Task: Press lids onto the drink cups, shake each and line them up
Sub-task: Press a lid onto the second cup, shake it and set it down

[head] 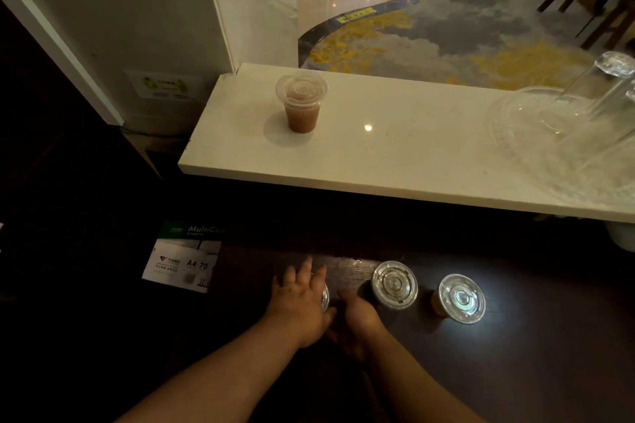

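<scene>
On the counter (532, 354) before us, a first cup (325, 296) sits under our left hand (302, 299), a second cup (394, 284) and third cup (460, 299) to its right. Behind, on the ledge (395, 154), a lone cup (301, 103) stands left.

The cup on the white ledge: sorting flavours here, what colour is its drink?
Pinkish-brown, in the cup under a clear lid; head view.

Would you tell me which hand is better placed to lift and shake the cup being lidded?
Right, probably: the right hand sits beside the cup, seemingly curled toward its wall, while the left hand lies flat on top.
</scene>
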A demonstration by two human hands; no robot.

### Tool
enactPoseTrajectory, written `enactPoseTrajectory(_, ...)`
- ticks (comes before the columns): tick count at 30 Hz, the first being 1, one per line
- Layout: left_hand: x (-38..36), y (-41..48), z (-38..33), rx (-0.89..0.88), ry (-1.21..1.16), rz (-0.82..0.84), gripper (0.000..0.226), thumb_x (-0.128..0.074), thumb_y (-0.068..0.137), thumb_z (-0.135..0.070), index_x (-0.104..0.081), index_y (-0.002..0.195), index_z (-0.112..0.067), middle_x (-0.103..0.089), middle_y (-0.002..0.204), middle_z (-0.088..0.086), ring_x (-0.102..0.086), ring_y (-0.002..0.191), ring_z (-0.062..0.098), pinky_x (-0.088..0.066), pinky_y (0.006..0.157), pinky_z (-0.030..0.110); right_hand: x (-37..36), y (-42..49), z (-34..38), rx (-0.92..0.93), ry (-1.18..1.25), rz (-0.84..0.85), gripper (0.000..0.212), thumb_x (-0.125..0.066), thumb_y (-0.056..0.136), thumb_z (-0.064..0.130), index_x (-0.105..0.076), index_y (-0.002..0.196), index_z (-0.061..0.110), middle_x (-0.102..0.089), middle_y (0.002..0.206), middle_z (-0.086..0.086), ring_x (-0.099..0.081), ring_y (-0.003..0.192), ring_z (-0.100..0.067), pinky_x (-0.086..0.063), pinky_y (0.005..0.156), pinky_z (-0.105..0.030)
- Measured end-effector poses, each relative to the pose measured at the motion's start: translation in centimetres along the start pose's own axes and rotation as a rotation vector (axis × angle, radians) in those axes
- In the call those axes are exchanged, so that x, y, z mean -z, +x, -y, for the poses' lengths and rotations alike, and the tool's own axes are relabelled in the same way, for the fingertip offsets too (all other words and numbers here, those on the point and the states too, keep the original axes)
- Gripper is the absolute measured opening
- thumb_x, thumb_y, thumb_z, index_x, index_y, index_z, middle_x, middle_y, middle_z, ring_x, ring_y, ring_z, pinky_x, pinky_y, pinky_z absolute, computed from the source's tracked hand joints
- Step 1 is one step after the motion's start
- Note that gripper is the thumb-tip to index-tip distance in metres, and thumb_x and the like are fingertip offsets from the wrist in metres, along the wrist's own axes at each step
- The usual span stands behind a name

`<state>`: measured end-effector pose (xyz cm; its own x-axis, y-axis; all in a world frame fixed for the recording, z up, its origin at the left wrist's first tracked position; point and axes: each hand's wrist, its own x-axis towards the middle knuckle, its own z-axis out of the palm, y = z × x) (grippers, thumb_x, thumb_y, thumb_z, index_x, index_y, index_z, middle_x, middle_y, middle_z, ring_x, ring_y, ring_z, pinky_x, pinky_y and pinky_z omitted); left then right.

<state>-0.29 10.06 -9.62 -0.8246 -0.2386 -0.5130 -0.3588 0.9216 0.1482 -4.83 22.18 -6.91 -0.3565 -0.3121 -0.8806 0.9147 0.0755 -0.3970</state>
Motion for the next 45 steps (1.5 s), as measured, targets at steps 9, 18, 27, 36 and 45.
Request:
enactPoseTrajectory(9,10.1,-1.5,1.8,-0.010,-0.956,-0.196,0.053,-0.078,0.072,-0.043,-0.060,0.122,-0.044,-0.063,0.127,-0.004,-0.062,0.107,0.006,-0.049,0.084,0.020,-1.8,-3.6,5.4,0.078,-0.057,0.199,0.039,-0.047,0.107,0.033,-0.066,0.125,0.004,-0.072,0.096,-0.016,-0.070,0.069,-0.027,-0.061,0.061,-0.034)
enactPoseTrajectory(18,32.3,-6.4,0.3,-0.214,-1.218,-0.251,0.071,-0.058,0.072,-0.083,-0.065,0.125,-0.037,-0.074,0.119,0.005,-0.075,0.101,0.021,-0.064,0.085,0.042,-6.1,-17.8,22.0,0.658,-0.133,0.431,0.037,-0.071,0.092,0.023,-0.069,0.122,0.001,-0.070,0.101,-0.022,-0.070,0.069,-0.029,-0.063,0.063,-0.032)
enactPoseTrajectory(27,44.2,-11.9,-0.5,-0.567,-1.298,-0.155,0.071,-0.086,0.078,-0.036,-0.055,0.142,-0.032,-0.073,0.128,0.013,-0.078,0.100,0.033,-0.064,0.081,0.041,-7.9,-30.6,28.8,1.000,-0.279,0.432,0.034,-0.065,0.099,0.024,-0.067,0.128,0.007,-0.072,0.107,-0.020,-0.070,0.074,-0.031,-0.062,0.071,-0.038)
enactPoseTrajectory(36,46.2,-14.0,-2.9,-0.531,-1.218,-0.191,0.059,-0.066,0.089,-0.061,-0.055,0.138,-0.031,-0.071,0.122,0.016,-0.080,0.092,0.038,-0.066,0.071,0.037,-7.7,-34.2,29.6,1.156,-0.343,0.403,0.033,-0.061,0.099,0.006,-0.063,0.132,0.005,-0.068,0.128,-0.025,-0.069,0.103,-0.036,-0.058,0.086,-0.044)
enactPoseTrajectory(45,46.9,-13.3,-3.0,-0.653,-1.207,-0.156,0.075,-0.078,0.079,-0.052,-0.048,0.146,-0.038,-0.062,0.136,0.011,-0.074,0.111,0.037,-0.065,0.090,0.045,-6.9,-34.7,30.1,1.090,-0.316,0.399,0.030,-0.061,0.100,0.012,-0.065,0.129,0.002,-0.066,0.131,-0.029,-0.070,0.111,-0.041,-0.059,0.090,-0.045)
